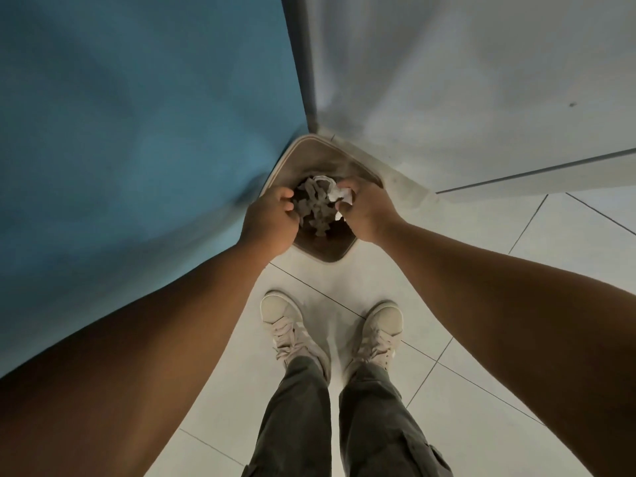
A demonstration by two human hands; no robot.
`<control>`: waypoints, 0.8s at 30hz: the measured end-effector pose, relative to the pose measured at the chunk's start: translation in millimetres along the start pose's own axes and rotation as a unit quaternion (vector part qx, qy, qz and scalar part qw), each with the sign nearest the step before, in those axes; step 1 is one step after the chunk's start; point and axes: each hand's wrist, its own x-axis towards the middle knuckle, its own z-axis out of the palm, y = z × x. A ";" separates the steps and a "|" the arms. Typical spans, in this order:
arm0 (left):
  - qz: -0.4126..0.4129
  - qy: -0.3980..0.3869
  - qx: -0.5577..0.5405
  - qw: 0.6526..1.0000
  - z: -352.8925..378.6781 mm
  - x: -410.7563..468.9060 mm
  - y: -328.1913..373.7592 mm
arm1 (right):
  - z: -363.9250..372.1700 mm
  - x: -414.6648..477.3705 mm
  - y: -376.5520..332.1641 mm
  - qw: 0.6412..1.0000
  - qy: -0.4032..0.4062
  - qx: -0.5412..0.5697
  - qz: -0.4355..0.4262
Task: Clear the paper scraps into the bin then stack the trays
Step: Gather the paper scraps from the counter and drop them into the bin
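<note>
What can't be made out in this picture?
Head view:
Trays: none in frame.
Bin: paper scraps and shadow cover its bottom.
Left hand: curled fingers hide whether its grip holds anything.
Right hand: partly covers its white paper.

The person wears dark olive-grey cargo trousers point(299, 425), with a side pocket point(435, 457) on the right leg and the cuffs bunched over the shoes. The left shoe point(280, 313) and the right shoe point(385, 321) are pale beige sneakers with laces of the same colour. The left hand point(272, 222), the right hand point(368, 215) and both forearms are bare.
</note>
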 end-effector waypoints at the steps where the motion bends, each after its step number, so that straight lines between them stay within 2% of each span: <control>1: 0.003 0.003 0.007 1.000 0.2 -1.3 -1.6 | 0.2 1.5 2.1 1.000 0.000 -0.006 0.007; 9: 0.014 0.009 0.028 0.999 -14.5 -37.5 17.0 | -22.3 -44.7 -8.9 0.999 -0.001 0.013 0.047; 14: 0.052 0.032 0.048 0.997 -44.0 -89.5 60.7 | -64.2 -111.5 -48.5 1.000 0.014 -0.028 0.001; 17: 0.095 0.071 0.079 0.990 -71.9 -128.3 99.0 | -92.5 -154.2 -78.5 0.999 0.021 -0.038 -0.020; 24: 0.184 0.119 0.089 0.972 -154.1 -222.9 189.7 | -183.2 -254.8 -162.2 0.990 0.085 -0.018 -0.112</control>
